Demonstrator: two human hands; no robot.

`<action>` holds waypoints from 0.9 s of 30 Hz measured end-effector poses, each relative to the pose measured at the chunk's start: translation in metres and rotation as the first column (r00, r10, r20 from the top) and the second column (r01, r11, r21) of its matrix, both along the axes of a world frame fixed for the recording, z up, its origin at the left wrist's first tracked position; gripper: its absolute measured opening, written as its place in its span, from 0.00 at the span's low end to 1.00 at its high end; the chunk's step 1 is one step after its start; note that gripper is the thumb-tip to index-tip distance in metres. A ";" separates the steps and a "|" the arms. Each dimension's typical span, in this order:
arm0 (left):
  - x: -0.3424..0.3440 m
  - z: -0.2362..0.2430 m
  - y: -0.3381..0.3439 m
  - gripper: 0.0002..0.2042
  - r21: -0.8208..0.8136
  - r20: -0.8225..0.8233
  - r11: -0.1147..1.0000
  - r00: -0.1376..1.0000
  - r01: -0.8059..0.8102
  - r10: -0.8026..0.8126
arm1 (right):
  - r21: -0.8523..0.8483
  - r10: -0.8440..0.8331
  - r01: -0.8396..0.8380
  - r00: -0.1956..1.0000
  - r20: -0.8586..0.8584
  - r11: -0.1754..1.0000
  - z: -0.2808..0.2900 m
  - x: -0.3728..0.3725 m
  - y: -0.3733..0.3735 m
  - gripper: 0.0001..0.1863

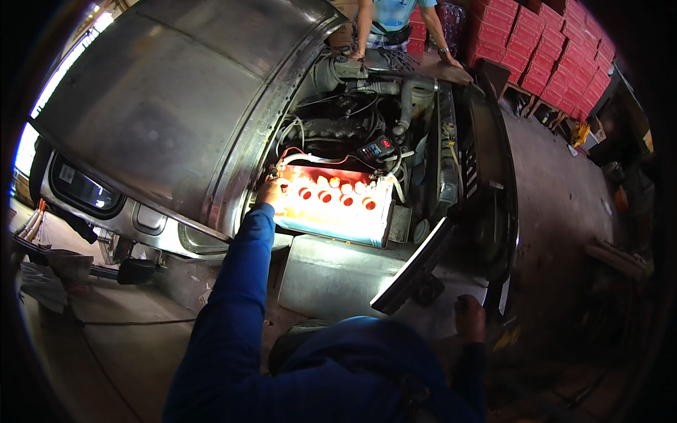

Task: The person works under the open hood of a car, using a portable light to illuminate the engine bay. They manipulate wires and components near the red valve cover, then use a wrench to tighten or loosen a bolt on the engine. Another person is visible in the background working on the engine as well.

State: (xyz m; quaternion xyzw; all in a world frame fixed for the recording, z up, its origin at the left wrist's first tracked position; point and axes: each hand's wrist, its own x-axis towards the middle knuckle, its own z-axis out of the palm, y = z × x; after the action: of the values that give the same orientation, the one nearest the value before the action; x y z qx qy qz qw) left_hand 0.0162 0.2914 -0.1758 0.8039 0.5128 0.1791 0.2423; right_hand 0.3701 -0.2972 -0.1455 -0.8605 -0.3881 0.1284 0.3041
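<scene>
In the open engine bay, L hand (269, 192) rests on the near-left corner of the car battery (331, 204), w/ red caps; fingers curled on its edge, grip extent unclear. R hand (470, 317) presses on the vehicle's front edge (451, 310), nothing held. Another person (395, 21) stands opposite.

A vehicle repair workshop: a vehicle's raised metal hood (176, 99) exposes an engine bay (367, 120) crowded with hoses, wiring and a large battery (331, 204) with red caps. The concrete floor (564, 190) is stained, and stacked red crates (557, 49) line the far wall.
</scene>
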 end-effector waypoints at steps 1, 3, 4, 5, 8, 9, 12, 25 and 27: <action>-0.001 0.001 0.002 0.08 -0.005 -0.100 1.000 0.995 0.030 -0.030 | 0.037 -0.033 0.033 0.999 -0.008 0.999 0.004 0.012 -0.001 0.12; -0.001 0.005 0.005 0.10 0.008 -0.217 0.998 0.974 0.063 -0.060 | 0.118 -0.143 0.137 0.989 0.049 0.984 0.013 0.040 -0.004 0.13; 0.000 0.007 0.006 0.11 0.031 -0.234 0.997 0.970 0.068 -0.059 | 0.134 -0.185 0.162 0.965 0.185 0.978 0.020 0.055 -0.007 0.14; 0.002 0.008 0.009 0.12 0.055 -0.248 0.996 0.967 0.076 -0.060 | 0.146 -0.290 0.257 0.908 0.302 0.955 0.024 0.071 -0.003 0.16; 0.011 0.005 0.010 0.21 0.079 -0.352 0.991 0.927 -0.107 0.128 | 0.144 -0.386 0.363 0.788 0.480 0.920 0.036 0.113 0.003 0.22; 0.015 0.003 0.009 0.27 0.041 -0.398 0.984 0.901 -0.173 0.174 | 0.100 -0.367 0.358 0.835 0.411 0.928 0.038 0.128 0.007 0.24; 0.027 0.001 0.007 0.26 -0.030 -0.518 0.946 0.814 -0.324 0.262 | -0.139 -0.334 0.479 0.764 0.552 0.867 0.027 0.156 0.028 0.33; 0.042 0.015 -0.005 0.28 0.043 -0.681 0.921 0.664 -0.387 0.310 | 0.304 -0.510 0.422 0.795 0.329 0.854 -0.012 0.157 0.050 0.23; 0.037 0.012 -0.001 0.22 0.062 -0.672 0.933 0.676 -0.356 0.303 | 0.319 -0.512 0.418 0.797 0.320 0.851 -0.021 0.160 0.049 0.21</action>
State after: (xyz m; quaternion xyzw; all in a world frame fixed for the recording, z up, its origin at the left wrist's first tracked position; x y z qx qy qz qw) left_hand 0.0533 0.2908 -0.1642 0.6986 0.7076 -0.1007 0.0345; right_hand 0.5304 -0.2480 -0.1662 -0.8957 -0.2285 -0.1726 0.3401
